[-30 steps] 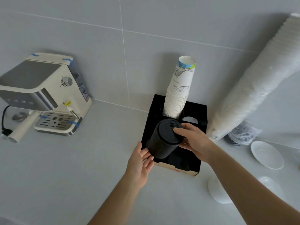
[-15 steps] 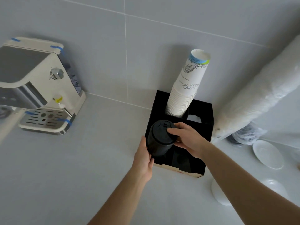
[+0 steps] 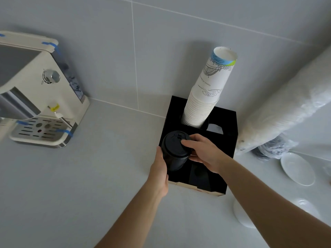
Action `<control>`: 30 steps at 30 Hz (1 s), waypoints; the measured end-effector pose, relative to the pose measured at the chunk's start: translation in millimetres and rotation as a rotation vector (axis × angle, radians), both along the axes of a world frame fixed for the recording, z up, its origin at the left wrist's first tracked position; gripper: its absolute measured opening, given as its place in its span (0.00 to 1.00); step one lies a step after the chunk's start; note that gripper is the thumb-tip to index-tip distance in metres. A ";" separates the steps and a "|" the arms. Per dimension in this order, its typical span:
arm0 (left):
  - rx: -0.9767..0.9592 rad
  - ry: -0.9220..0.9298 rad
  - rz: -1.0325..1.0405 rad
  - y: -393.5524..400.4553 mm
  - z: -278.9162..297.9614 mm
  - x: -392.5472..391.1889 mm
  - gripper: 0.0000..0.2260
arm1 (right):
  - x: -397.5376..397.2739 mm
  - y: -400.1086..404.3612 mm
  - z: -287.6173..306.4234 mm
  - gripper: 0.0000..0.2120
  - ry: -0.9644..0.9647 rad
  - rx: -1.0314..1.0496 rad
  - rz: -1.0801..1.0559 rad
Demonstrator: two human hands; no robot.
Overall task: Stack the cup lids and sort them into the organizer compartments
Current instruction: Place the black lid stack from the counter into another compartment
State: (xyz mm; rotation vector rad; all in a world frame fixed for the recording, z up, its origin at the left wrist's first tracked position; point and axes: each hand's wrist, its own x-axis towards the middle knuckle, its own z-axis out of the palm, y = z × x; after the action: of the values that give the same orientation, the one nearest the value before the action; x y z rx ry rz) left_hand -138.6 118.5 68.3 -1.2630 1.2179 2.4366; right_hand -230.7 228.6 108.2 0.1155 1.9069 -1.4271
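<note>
A stack of black cup lids stands in the front left compartment of the black organizer. My left hand presses against the stack's left side. My right hand grips the stack from the right, with fingers over the top lid. A tall stack of white paper cups rises from the organizer's back left compartment. The back right compartment shows something pale inside.
A cream espresso machine stands at the left by the tiled wall. A long wrapped sleeve of white lids or cups leans at the right. White saucers and a white lid lie on the counter at the right.
The stack of black lids has gone lower into the front left compartment. Both hands followed it down, and my left hand has closed in against its side.
</note>
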 end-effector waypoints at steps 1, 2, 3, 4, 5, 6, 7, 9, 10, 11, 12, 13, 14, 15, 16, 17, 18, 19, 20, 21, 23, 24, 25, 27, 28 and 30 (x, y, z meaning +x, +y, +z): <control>0.009 -0.006 0.004 -0.5 -1.2 -0.7 0.23 | -0.2 -0.1 -0.9 0.15 0.009 0.009 0.006; 0.017 -0.008 0.006 -1.2 -2.7 -1.4 0.23 | -0.1 -0.1 -1.6 0.15 0.021 0.017 0.008; 0.030 -0.011 0.003 -1.6 -4.0 -2.0 0.24 | 0.2 0.7 -2.5 0.15 0.031 0.025 0.007; 0.045 -0.014 0.000 -1.2 -4.2 -2.5 0.24 | 0.3 2.1 -3.4 0.14 0.040 0.033 0.005; 0.059 -0.020 0.002 -1.0 -5.2 -3.0 0.25 | 0.7 3.9 -4.0 0.14 0.047 0.040 0.007; 0.070 -0.027 0.005 -0.2 -6.0 -3.7 0.26 | 1.3 5.8 -4.0 0.14 0.052 0.044 0.011; 0.077 -0.032 0.011 0.8 -7.5 -4.2 0.27 | 1.9 7.8 -3.7 0.13 0.056 0.045 0.015; 0.073 -0.038 0.028 3.7 -8.6 -6.1 0.27 | 2.4 10.6 -2.9 0.13 0.068 0.042 0.021; 0.069 -0.040 0.036 5.0 -8.0 -7.1 0.27 | 2.6 11.6 -2.9 0.13 0.076 0.040 0.024; 0.065 -0.041 0.042 5.7 -8.3 -8.2 0.27 | 2.9 12.0 -3.1 0.13 0.084 0.038 0.026; 0.062 -0.042 0.041 6.1 -8.7 -9.2 0.27 | 3.1 12.3 -4.1 0.14 0.096 0.041 0.031; 0.061 -0.042 0.038 5.7 -9.2 -9.4 0.26 | 3.6 12.1 -5.4 0.14 0.109 0.045 0.039; 0.058 -0.038 0.035 5.3 -8.8 -9.5 0.25 | 3.6 11.8 -7.0 0.14 0.119 0.049 0.044; 0.052 -0.032 0.032 5.0 -8.6 -9.5 0.23 | 3.4 11.3 -7.7 0.14 0.124 0.051 0.047; 0.050 -0.024 0.027 4.8 -8.5 -9.5 0.22 | 2.8 10.4 -7.7 0.14 0.125 0.051 0.052; 0.052 -0.011 0.025 5.0 -8.2 -9.5 0.22 | 1.9 10.0 -7.0 0.13 0.128 0.057 0.062; 0.053 -0.002 0.026 5.6 -8.3 -9.7 0.24 | 0.6 9.5 -6.3 0.12 0.131 0.064 0.074; 0.051 0.003 0.028 5.9 -7.8 -10.1 0.25 | -0.5 9.0 -5.9 0.12 0.133 0.073 0.085; 0.048 0.005 0.031 6.4 -7.1 -10.4 0.25 | -1.4 8.9 -5.9 0.13 0.134 0.082 0.092; 0.046 0.004 0.033 6.7 -7.1 -10.8 0.26 | -1.8 9.0 -5.9 0.13 0.134 0.089 0.095; 0.043 0.000 0.032 6.8 -8.6 -11.2 0.26 | -1.7 9.6 -7.1 0.13 0.137 0.096 0.092; 0.039 -0.009 0.027 6.6 -9.2 -10.8 0.26 | -1.5 10.0 -7.5 0.13 0.138 0.099 0.091; 0.037 -0.023 0.021 6.8 -9.5 -9.9 0.27 | -1.7 10.8 -7.3 0.14 0.138 0.101 0.091; 0.050 -0.046 0.022 6.0 -10.2 -6.2 0.27 | -1.8 10.3 -5.6 0.14 0.125 0.101 0.102; 0.059 -0.061 0.030 5.8 -11.0 -4.0 0.26 | -1.5 10.3 -5.2 0.14 0.115 0.099 0.111; 0.069 -0.077 0.055 4.1 -12.6 0.1 0.26 | 0.6 9.2 -5.0 0.14 0.101 0.099 0.127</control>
State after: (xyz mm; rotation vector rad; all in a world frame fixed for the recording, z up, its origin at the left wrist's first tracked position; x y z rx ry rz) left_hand -138.5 122.6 55.7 -1.3742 1.0838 2.4203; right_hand -230.0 237.9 103.2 -0.0311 2.0294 -1.2760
